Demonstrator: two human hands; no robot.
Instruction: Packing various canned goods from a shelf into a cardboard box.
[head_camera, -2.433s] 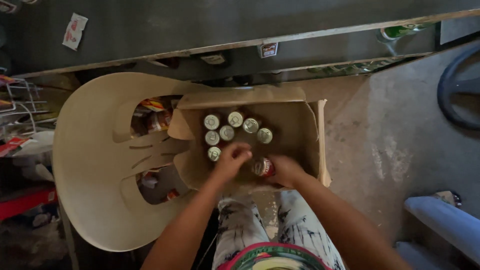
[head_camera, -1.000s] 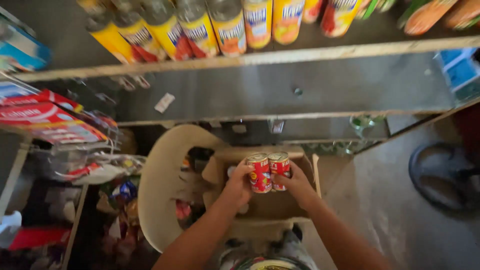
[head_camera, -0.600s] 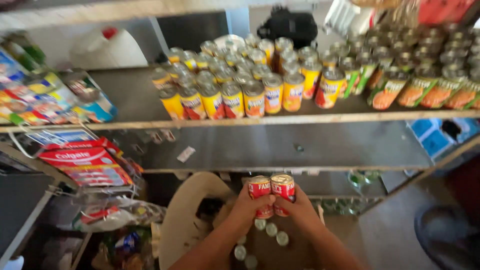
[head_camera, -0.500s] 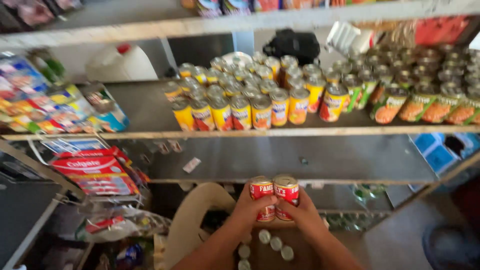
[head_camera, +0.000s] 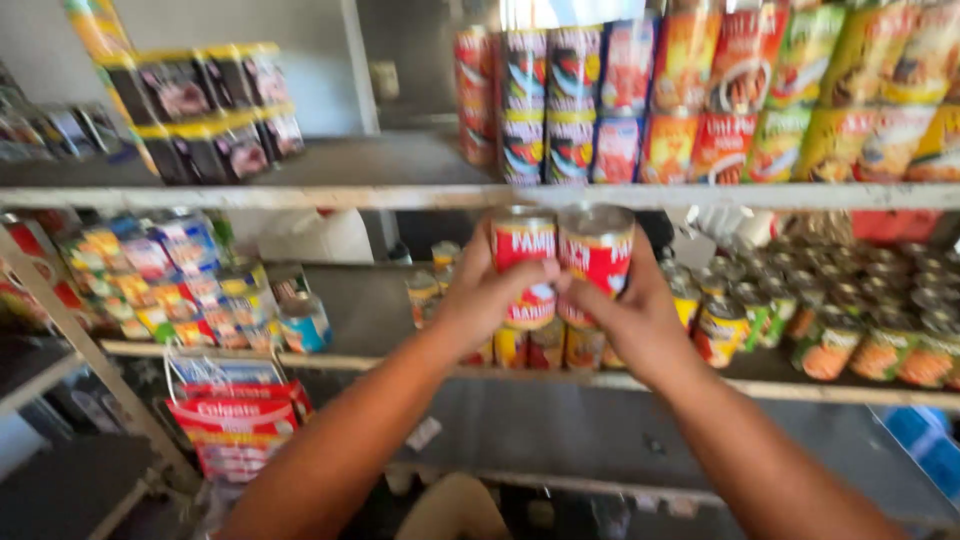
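Note:
My left hand (head_camera: 490, 300) grips a red-labelled tin can (head_camera: 524, 248) and my right hand (head_camera: 628, 315) grips a second red-labelled can (head_camera: 597, 250). The two cans are upright and pressed side by side, raised to just below the edge of the upper shelf (head_camera: 400, 195). Stacked red, orange and green cans (head_camera: 620, 100) fill that upper shelf directly above the held cans. Behind my hands, rows of yellow and green cans (head_camera: 800, 330) stand on the middle shelf.
Dark boxed packs with yellow rims (head_camera: 200, 110) sit on the upper shelf at left. Small colourful packets (head_camera: 170, 280) and hanging red sachets (head_camera: 235, 425) are at lower left. The grey lower shelf (head_camera: 560, 440) lies below my arms. A pale chair back (head_camera: 455, 510) shows at the bottom.
Both hands took one can each from the box on the chair and lifted the pair upward. The view tilted up from the floor to the upper shelves.

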